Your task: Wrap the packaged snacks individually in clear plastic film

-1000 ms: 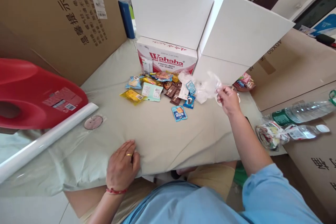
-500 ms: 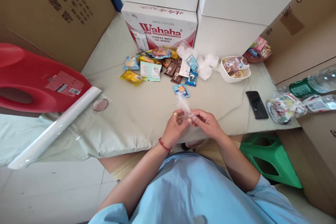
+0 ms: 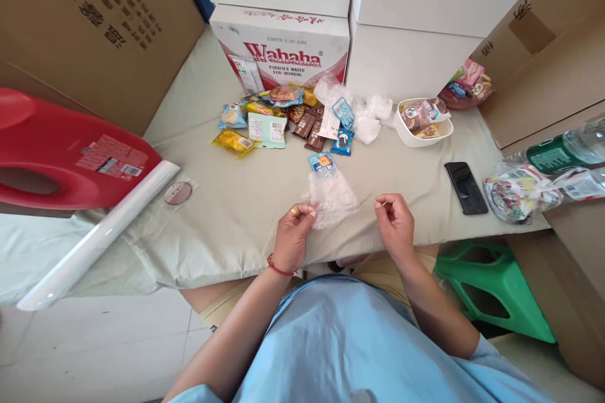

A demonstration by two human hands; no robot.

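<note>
My left hand (image 3: 292, 234) pinches one edge of a small clear plastic bag (image 3: 331, 194), which stands open above the pale cloth-covered table (image 3: 227, 208). A short way to the right, my right hand (image 3: 396, 225) is curled with fingertips pinched together, apart from the bag; nothing shows in it. Just beyond the bag lies a blue snack packet (image 3: 322, 162). Farther back sits a pile of assorted snack packets (image 3: 283, 119) with crumpled clear bags (image 3: 368, 114) beside it.
A white bowl (image 3: 414, 135) with packets stands right of the pile, a black phone (image 3: 466, 187) nearer. A Wahaha carton (image 3: 283, 50) and white boxes stand behind. Red plastic stool (image 3: 61, 157) and white roll (image 3: 99, 236) at left; water bottles (image 3: 562, 151) right; green stool (image 3: 491, 283) below.
My right hand took a clear bag from the pile and brought it near; both hands worked it together, then the right let go and moved right while the left keeps the bag, now opened out.
</note>
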